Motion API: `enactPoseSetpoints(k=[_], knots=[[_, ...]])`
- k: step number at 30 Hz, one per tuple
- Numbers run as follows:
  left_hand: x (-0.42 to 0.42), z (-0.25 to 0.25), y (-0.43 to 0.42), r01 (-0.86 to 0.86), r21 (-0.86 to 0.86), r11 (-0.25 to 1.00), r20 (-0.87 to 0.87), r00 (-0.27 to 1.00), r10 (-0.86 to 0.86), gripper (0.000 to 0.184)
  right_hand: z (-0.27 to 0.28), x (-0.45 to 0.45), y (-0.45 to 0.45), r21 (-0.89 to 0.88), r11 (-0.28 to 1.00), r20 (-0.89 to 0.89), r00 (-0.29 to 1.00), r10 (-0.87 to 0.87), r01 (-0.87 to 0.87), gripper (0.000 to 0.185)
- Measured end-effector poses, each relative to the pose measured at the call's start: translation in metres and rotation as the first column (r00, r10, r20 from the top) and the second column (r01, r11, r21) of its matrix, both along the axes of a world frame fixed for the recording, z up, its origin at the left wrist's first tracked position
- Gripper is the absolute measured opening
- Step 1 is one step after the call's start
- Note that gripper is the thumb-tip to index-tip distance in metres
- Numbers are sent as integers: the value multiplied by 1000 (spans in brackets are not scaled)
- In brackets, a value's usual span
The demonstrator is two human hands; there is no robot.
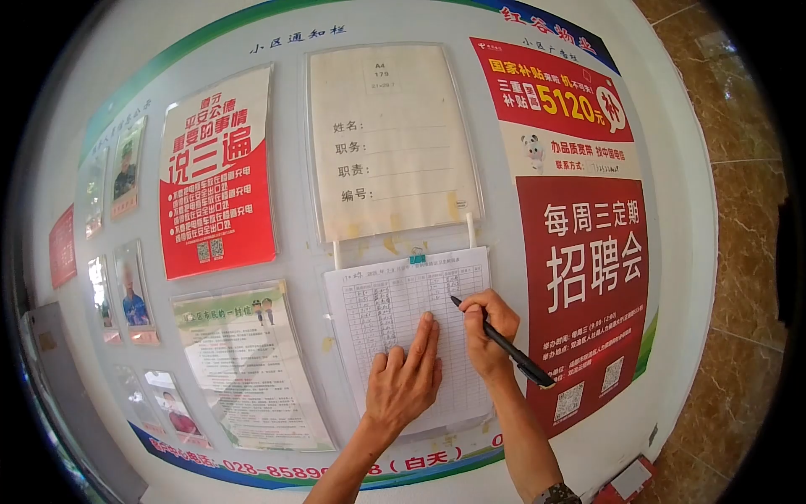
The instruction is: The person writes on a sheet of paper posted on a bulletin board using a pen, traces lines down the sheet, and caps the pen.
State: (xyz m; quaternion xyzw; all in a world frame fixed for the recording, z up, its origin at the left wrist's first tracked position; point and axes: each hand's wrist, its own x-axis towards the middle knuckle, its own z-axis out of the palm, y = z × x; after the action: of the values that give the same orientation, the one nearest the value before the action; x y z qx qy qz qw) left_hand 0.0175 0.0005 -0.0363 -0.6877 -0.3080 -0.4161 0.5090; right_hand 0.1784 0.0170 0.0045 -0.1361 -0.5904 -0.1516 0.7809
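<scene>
Pen over a ruled sheet on the wall board, narrow rows leaving little margin for a slip

In the head view, a ruled paper sheet hangs on the notice board, below a clear-sleeved blank form. A teal clip sits at the middle of its top edge. Handwriting fills cells in the left columns and several upper cells toward the right.

The right hand has its grip pinched around a black pen, whose tip is at the right-hand columns; whether it meets the paper is too small to tell. The left hand lies on the sheet, index finger extended and the others partly curled, its grip clasping nothing.

The rows look narrow, so a small drift of the pen could put a mark in the wrong cell. The only fastening plainly visible is at the top, so the paper would likely swing or crease if the left hand slid or lifted mid-stroke. Too much sideways push might pull it from the clip, and a dragging finger could smear any wet ink.
</scene>
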Motion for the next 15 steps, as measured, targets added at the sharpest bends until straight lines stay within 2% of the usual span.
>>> enactPoseSetpoints(k=[4, 15], knots=[[0, 1, -1, -5, 9, 1000, -3, 1000, 5, 58, 2, -1, 3, 59, 998, 8, 1000, -18, 18, 8], [1, 2, -3, -1, 6, 1000, 0, 1000, 1, 58, 1, -2, 0, 16, 1000, -12, 1000, -4, 5, 7]])
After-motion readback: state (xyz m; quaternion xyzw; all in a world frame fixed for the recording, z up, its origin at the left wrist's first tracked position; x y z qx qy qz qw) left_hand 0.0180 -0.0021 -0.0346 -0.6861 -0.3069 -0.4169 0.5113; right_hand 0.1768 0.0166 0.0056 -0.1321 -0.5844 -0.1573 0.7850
